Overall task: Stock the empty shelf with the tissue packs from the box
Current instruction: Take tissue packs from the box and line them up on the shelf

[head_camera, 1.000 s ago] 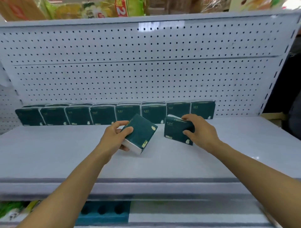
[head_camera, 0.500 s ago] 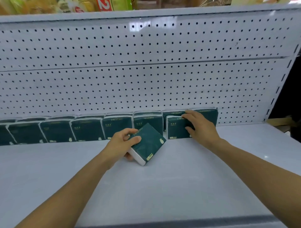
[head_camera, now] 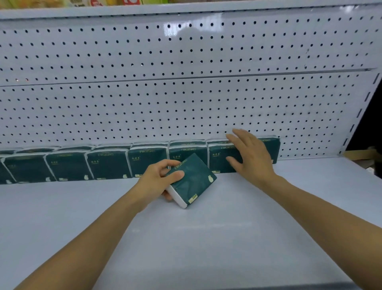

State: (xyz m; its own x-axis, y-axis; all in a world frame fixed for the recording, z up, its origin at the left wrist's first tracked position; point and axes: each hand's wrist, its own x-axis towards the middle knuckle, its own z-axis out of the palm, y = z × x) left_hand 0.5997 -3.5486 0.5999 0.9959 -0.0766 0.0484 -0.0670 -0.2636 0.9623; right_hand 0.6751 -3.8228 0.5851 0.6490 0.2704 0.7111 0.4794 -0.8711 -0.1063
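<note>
Two bare hands work over a wide white metal shelf [head_camera: 206, 238] backed by a white perforated pegboard panel [head_camera: 186, 103]. Along the foot of that panel stands a row of dark green rectangular tissue packs with white edges [head_camera: 107, 165], upright and side by side, running from the left edge of the view to just past the middle; a second rank shows behind them, only its tops visible. At the right end of the front row stands one more dark green upright pack [head_camera: 219, 159], and the right hand [head_camera: 251, 157] lies against its face and top with fingers straight and spread, thumb low on the front, not curled round it. Part of a further pack shows behind that hand, against the panel. The left hand [head_camera: 157, 182] grips a loose dark green tissue pack with a white side [head_camera: 193, 180], thumb across its upper face and fingers tucked beneath; this pack is tilted and turned at an angle, just in front of the row, its lower white corner near or on the shelf, though contact cannot be told. Colourful packaged goods [head_camera: 115, 2] peek from the shelf above, too cropped to identify.
</note>
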